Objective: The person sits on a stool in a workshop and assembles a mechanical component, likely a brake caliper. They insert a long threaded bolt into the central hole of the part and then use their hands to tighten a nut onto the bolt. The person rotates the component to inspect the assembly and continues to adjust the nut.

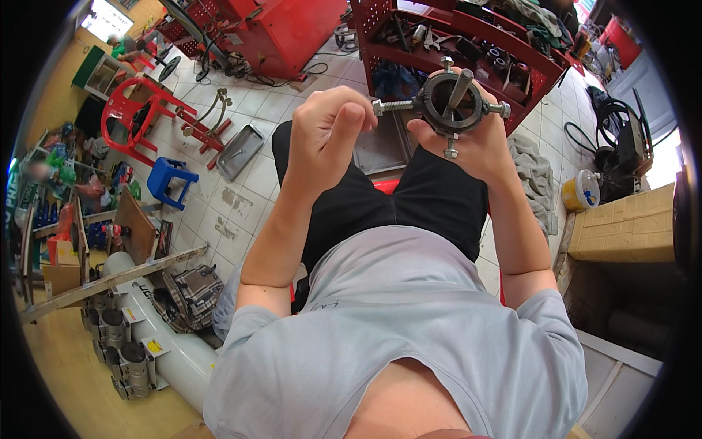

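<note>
Currently, right hand (pixel 482 148) wrapped on ring (pixel 447 126) from behind; left hand (pixel 320 135) half curled, contact with left bolt (pixel 398 105) cannot be confirmed. Bolt's long axis near level, ring to left hand; left hand nearer outer end. Rod (pixel 460 91) tilted across ring's opening.

At one o'clock the ring (pixel 428 107) is dull metal, its bolts (pixel 398 106) bright and ridged with thread, the rod (pixel 459 89) matt metal. Shirt (pixel 395 307) and trousers (pixel 336 219) are matt cloth. The chair (pixel 115 121) at ten and the stool (pixel 167 175) at nine are smooth, glossy plastic. The cylinder (pixel 174 351) at eight is smooth and glossy; the cabinet (pixel 281 36) at eleven, shiny painted metal. The rag (pixel 532 175) at three is rumpled cloth.
</note>
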Tool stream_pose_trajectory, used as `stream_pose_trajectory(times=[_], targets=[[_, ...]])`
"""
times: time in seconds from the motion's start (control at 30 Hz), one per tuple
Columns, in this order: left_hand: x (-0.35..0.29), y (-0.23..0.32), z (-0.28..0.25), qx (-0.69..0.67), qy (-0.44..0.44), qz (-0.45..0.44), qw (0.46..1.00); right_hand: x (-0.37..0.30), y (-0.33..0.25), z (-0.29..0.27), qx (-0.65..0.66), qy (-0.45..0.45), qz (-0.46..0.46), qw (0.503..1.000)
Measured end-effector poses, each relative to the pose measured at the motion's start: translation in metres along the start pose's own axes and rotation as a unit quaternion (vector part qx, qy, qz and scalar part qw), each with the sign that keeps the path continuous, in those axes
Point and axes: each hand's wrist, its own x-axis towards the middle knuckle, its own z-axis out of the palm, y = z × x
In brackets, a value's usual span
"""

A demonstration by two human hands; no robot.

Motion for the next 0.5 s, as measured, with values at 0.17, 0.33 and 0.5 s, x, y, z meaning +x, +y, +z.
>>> stream_pose_trajectory(times=[0.17,0.33,0.5], targets=[[0.005,0.021,0.017,0.062,0.085,-0.014,0.994,0.001,0.001,0.001,0.020,-0.001,0.003,1.000],[-0.002,0.009,0.005,-0.055,0.023,-0.087,0.994,0.001,0.000,0.000,0.006,-0.003,-0.007,1.000],[0.004,0.022,0.017,0.037,0.084,-0.023,0.995,0.000,0.000,0.000,0.004,-0.001,-0.007,1.000]])
